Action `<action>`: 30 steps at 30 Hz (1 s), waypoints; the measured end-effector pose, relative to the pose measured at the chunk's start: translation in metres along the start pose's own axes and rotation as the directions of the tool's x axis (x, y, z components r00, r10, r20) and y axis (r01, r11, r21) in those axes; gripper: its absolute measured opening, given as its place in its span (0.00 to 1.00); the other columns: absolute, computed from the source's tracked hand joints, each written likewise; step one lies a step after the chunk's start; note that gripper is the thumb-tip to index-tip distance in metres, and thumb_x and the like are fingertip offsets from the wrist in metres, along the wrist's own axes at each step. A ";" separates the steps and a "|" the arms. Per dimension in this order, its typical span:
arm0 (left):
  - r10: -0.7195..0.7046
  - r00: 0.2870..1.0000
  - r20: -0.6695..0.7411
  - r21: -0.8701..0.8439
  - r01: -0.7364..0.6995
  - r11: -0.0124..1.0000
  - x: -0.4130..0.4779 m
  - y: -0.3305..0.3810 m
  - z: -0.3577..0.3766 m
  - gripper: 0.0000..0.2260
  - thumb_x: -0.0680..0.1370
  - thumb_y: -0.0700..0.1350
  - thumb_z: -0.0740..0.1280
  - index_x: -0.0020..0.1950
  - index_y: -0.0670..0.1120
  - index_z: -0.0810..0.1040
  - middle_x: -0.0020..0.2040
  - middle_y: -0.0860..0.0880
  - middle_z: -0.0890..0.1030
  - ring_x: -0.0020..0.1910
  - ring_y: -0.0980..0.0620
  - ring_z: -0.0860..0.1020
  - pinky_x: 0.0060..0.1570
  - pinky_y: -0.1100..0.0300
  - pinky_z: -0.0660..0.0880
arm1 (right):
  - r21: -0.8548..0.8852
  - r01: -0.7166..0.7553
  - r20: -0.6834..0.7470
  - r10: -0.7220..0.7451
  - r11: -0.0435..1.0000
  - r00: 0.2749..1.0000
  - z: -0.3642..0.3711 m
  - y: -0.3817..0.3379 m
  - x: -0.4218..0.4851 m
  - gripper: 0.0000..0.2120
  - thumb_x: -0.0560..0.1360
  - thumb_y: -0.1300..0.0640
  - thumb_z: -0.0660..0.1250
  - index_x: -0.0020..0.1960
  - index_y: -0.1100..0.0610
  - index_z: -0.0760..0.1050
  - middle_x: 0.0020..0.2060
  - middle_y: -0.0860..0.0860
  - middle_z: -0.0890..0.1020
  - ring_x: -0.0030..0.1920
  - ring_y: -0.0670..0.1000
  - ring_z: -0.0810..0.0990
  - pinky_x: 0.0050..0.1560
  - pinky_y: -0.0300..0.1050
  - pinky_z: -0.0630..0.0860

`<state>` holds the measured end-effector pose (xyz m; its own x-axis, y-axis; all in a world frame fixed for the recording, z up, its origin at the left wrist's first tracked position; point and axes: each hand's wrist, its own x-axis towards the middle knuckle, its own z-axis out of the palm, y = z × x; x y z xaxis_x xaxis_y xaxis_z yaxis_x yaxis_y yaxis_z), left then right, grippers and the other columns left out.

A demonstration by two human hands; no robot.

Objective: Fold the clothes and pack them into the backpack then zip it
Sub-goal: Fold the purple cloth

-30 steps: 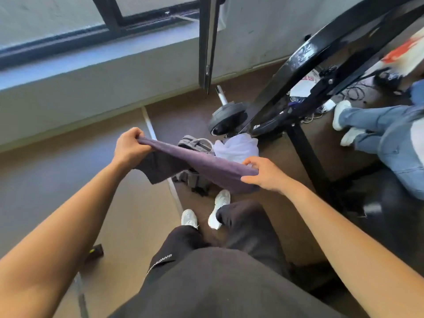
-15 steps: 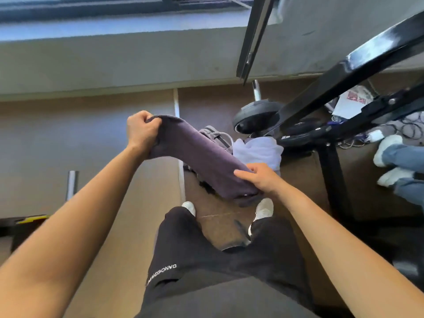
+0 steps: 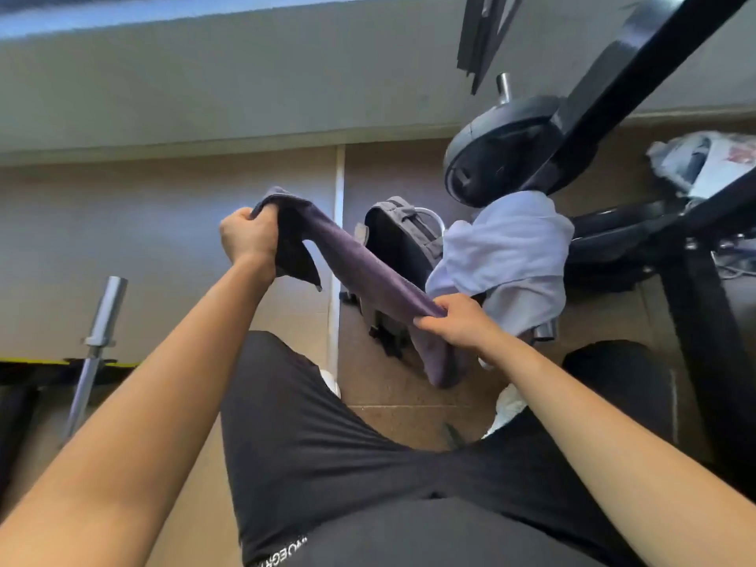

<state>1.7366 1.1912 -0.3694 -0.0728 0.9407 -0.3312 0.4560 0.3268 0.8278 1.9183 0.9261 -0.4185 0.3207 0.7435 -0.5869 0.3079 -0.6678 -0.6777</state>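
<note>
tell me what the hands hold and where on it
The purple garment, stretched between them: left hand grips its raised end, right hand its lower end.

Purple garment (image 3: pixel 360 272), stretched between left hand (image 3: pixel 249 239) at 10 o'clock and right hand (image 3: pixel 458 325); backpack (image 3: pixel 399 243) behind, white cloth (image 3: pixel 507 255) at 2 o'clock.

**Open floor to the left, clutter to the right**

The cloth (image 3: pixel 368 276) stretched between the left hand (image 3: pixel 249 239) and right hand (image 3: pixel 458 325) crosses in front of the backpack (image 3: pixel 399 243). Just beyond the right hand, a white garment (image 3: pixel 507 255) drapes the backpack's side. A weight plate (image 3: pixel 499 157) and black frame (image 3: pixel 695 280) block the way farther right. Left of the left hand, bare floor (image 3: pixel 163 247) runs to the wall (image 3: pixel 204 83). A barbell (image 3: pixel 100 317) lies well apart.
</note>
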 end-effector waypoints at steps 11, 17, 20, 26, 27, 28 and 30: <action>0.034 0.831 0.555 -0.150 0.060 0.987 -0.130 -0.075 0.015 0.08 0.73 0.51 0.74 0.40 0.47 0.84 0.41 0.46 0.84 0.44 0.47 0.82 0.52 0.50 0.79 | 0.783 0.126 -0.077 -0.106 0.609 0.991 0.021 0.025 -0.050 0.03 0.79 0.59 0.65 0.50 0.59 0.76 0.40 0.57 0.78 0.41 0.53 0.76 0.46 0.46 0.72; 0.230 0.628 0.744 -0.316 0.026 0.948 -0.197 -0.098 0.019 0.02 0.81 0.42 0.69 0.53 0.46 0.77 0.44 0.47 0.81 0.37 0.55 0.79 0.33 0.66 0.75 | 0.858 0.145 -0.004 -0.276 0.493 0.961 0.026 0.016 -0.079 0.14 0.84 0.65 0.58 0.68 0.61 0.74 0.55 0.58 0.82 0.53 0.51 0.83 0.53 0.42 0.81; 0.303 0.583 0.754 -0.354 -0.027 0.935 -0.206 -0.108 0.024 0.12 0.77 0.40 0.74 0.59 0.46 0.78 0.53 0.42 0.83 0.50 0.48 0.83 0.47 0.58 0.80 | 0.822 0.205 0.011 -0.375 0.531 0.927 0.024 0.007 -0.092 0.15 0.82 0.69 0.59 0.68 0.68 0.72 0.62 0.65 0.80 0.60 0.58 0.82 0.62 0.47 0.79; 0.348 0.633 0.692 -0.338 -0.143 0.930 -0.192 -0.118 0.039 0.16 0.74 0.39 0.78 0.57 0.47 0.77 0.52 0.40 0.83 0.49 0.47 0.84 0.45 0.59 0.80 | 0.843 0.150 0.051 -0.355 0.517 0.934 0.027 0.016 -0.081 0.15 0.83 0.63 0.60 0.68 0.64 0.75 0.66 0.64 0.79 0.67 0.59 0.78 0.70 0.52 0.74; 0.339 0.637 0.692 -0.341 -0.125 0.932 -0.188 -0.120 0.042 0.13 0.75 0.37 0.76 0.56 0.46 0.78 0.52 0.39 0.83 0.50 0.46 0.84 0.45 0.59 0.80 | 0.809 0.160 0.057 -0.347 0.566 0.936 0.026 0.018 -0.080 0.15 0.83 0.62 0.61 0.69 0.60 0.76 0.65 0.62 0.80 0.67 0.58 0.79 0.70 0.53 0.73; 0.322 0.649 0.689 -0.345 -0.097 0.934 -0.182 -0.123 0.045 0.12 0.76 0.37 0.75 0.56 0.46 0.78 0.52 0.40 0.84 0.51 0.45 0.84 0.46 0.57 0.80 | 0.741 0.182 0.054 -0.327 0.647 0.944 0.026 0.021 -0.076 0.16 0.82 0.61 0.64 0.70 0.55 0.76 0.63 0.60 0.81 0.66 0.57 0.79 0.69 0.55 0.73; 0.283 0.688 0.668 -0.381 -0.011 0.925 -0.171 -0.125 0.051 0.10 0.77 0.35 0.73 0.56 0.44 0.80 0.50 0.41 0.85 0.51 0.42 0.84 0.49 0.51 0.81 | 0.585 0.203 0.032 -0.273 0.785 0.961 0.027 0.029 -0.065 0.23 0.78 0.61 0.70 0.71 0.45 0.74 0.59 0.60 0.79 0.62 0.57 0.80 0.64 0.55 0.76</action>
<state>1.7372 0.9847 -0.4392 0.6716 0.6793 -0.2959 0.0850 0.3261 0.9415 1.8826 0.8596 -0.4122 0.1954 0.8984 -0.3933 -0.2171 -0.3515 -0.9107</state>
